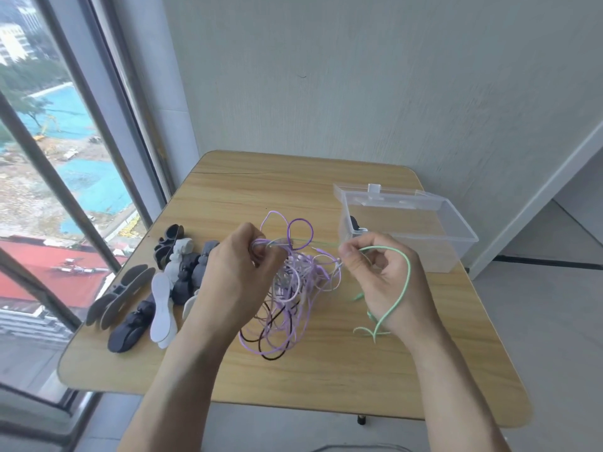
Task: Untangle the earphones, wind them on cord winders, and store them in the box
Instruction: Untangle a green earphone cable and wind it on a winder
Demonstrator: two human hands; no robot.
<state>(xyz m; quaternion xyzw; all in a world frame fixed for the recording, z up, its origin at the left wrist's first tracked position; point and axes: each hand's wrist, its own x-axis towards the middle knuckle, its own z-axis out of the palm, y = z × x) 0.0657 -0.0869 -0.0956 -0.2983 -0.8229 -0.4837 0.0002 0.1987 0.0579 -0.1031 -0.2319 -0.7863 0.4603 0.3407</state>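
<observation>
A tangle of earphone cords (293,288), mostly purple with some white and black strands, hangs over the middle of the wooden table (326,370). My left hand (235,272) grips the tangle at its top left. My right hand (381,275) pinches a mint green earphone cord (403,288) that loops over the hand and trails onto the table. A thin green strand stretches between the two hands. Several cord winders (163,282) in black, grey and white lie in a pile on the table's left side. The clear plastic box (434,236) stands open at the back right with a dark item inside.
The table stands against a pale wall. A large window runs along the left side. The box's lid (378,194) stands up at its far edge. Floor shows to the right of the table and below its front edge.
</observation>
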